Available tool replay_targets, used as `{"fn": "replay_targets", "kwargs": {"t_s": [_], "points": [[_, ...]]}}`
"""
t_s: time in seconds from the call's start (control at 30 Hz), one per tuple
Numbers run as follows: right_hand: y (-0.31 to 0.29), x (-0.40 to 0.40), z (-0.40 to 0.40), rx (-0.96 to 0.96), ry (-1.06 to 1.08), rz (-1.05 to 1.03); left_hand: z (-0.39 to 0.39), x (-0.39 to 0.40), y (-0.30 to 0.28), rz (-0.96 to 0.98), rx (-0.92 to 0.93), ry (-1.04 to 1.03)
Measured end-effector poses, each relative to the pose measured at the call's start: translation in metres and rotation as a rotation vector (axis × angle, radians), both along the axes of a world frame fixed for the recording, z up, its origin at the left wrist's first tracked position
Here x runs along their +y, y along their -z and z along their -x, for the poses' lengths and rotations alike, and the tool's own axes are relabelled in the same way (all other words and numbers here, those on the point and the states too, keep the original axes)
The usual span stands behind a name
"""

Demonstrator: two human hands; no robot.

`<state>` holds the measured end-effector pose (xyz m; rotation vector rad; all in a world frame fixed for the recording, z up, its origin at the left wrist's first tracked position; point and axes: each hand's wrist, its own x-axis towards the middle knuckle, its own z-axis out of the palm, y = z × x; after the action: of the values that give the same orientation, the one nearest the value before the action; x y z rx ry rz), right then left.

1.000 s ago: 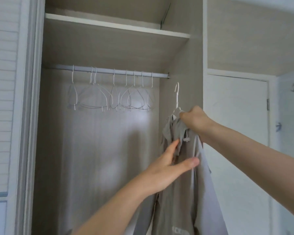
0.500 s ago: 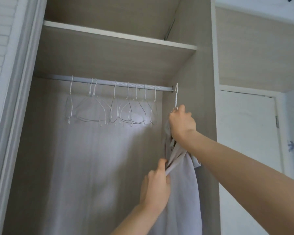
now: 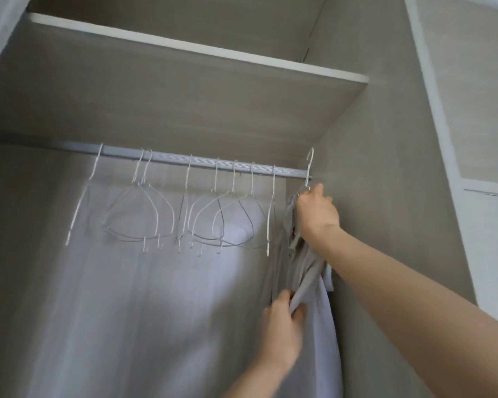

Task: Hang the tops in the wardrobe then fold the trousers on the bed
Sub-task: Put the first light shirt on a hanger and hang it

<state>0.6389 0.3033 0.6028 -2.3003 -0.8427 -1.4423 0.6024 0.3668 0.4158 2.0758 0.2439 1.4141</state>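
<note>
Right hand (image 3: 316, 209): fingers curled tight round the neck of a white wire hanger (image 3: 309, 168), just under its hook, with the collar of a grey top (image 3: 308, 271) bunched in the same grip. Arm reaches up from lower right.

Left hand (image 3: 282, 326): fingers (image 3: 298, 313) and thumb pinch a fold of the top's cloth, lower down, below the right hand. Cloth drawn taut in a band between the two hands.

Top: on the hanger, draped down along the wardrobe's right inner wall (image 3: 371, 225), lower part hanging out of the bottom of the view. A small hem or sleeve edge sticks out right, behind the right forearm.

Hanger hook: at the far right end of the rail (image 3: 202, 162), tip rising above rail level, close to the wall. Cannot tell whether it sits over the rail or just beside it.

Rail: pale metal, runs across under the shelf (image 3: 184, 53). Along it, a row of bare white wire hangers (image 3: 156, 214), some overlapping, the nearest one just left of the top.

Behind: pale back panel of the wardrobe, lit brighter toward the middle. Above the shelf, an upper compartment. Far right, a white frame (image 3: 431, 96) and a paler panel beyond it.
</note>
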Motion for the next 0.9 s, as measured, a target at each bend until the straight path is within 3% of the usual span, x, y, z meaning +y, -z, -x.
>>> {"fn": "replay_targets", "kwargs": {"t_s": [0.17, 0.4, 0.73, 0.9], "points": [[-0.013, 0.023, -0.028, 0.051, -0.061, -0.02, -0.026, 0.031, -0.005, -0.033, -0.024, 0.048], [-0.006, 0.035, -0.044, 0.183, -0.144, -0.019, -0.039, 0.062, 0.015, 0.017, 0.113, 0.102], [-0.003, -0.003, -0.037, 0.334, -0.328, -0.211, -0.015, 0.033, 0.035, 0.091, 0.165, 0.155], [0.043, -0.033, -0.014, 0.319, -0.492, -0.315, 0.02, 0.002, 0.06, 0.129, 0.134, 0.042]]}}
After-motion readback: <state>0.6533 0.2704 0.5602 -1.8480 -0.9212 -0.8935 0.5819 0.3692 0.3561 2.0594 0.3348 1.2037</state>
